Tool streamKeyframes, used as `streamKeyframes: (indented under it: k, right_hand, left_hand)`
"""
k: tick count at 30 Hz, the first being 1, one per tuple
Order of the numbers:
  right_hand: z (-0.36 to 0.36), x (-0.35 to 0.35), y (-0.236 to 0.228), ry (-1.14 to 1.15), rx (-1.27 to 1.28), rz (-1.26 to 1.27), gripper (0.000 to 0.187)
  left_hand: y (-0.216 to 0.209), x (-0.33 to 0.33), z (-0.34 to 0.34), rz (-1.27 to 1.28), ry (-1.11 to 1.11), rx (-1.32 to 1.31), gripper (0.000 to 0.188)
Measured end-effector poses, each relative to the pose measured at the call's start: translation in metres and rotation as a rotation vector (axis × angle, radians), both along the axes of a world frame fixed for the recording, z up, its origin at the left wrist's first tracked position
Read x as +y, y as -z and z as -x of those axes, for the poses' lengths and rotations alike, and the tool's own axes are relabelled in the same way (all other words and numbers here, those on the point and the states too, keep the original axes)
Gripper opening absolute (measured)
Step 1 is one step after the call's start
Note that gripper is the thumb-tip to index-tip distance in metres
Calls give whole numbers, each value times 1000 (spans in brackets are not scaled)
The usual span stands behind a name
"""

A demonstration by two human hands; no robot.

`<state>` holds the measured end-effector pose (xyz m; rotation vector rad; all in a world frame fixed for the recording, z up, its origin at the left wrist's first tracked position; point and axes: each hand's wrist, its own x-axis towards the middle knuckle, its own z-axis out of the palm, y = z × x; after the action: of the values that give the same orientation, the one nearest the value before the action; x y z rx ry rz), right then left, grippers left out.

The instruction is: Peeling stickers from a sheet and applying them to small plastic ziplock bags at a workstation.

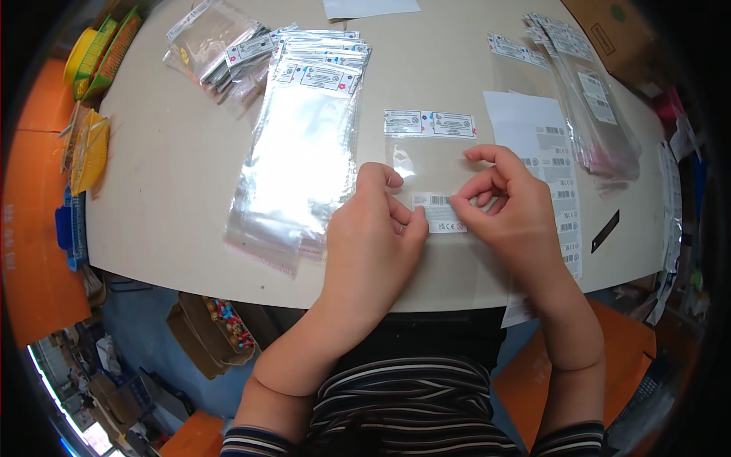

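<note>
The surface carries everything flat so I can reach it. At ten o'clock of my hands lies a stack of bags, fanned for picking. At three o'clock sits the label sheet. One bag lies just ahead, pinned by my left hand, fingers curled down. My right hand pinches a barcode label onto it.
</note>
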<state>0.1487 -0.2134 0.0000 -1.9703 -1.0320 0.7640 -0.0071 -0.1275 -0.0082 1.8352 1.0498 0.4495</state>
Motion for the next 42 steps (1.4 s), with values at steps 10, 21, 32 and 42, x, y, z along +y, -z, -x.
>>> streamKeyframes:
  k: [10, 21, 32, 42]
  right_hand:
    - [22, -27, 20, -382, -593, -261, 49]
    - [18, -60, 8, -432, -927, -31, 64]
    - [31, -77, 1, -430, -698, -57, 60]
    - [3, -151, -18, -430, -717, 347, 85]
  left_hand:
    - [18, -6, 10, -551, 15, 64, 39]
    - [21, -25, 31, -738, 438, 318, 63]
    - [29, -38, 25, -709, 309, 321, 70]
    - [21, -58, 38, -681, 397, 342, 74]
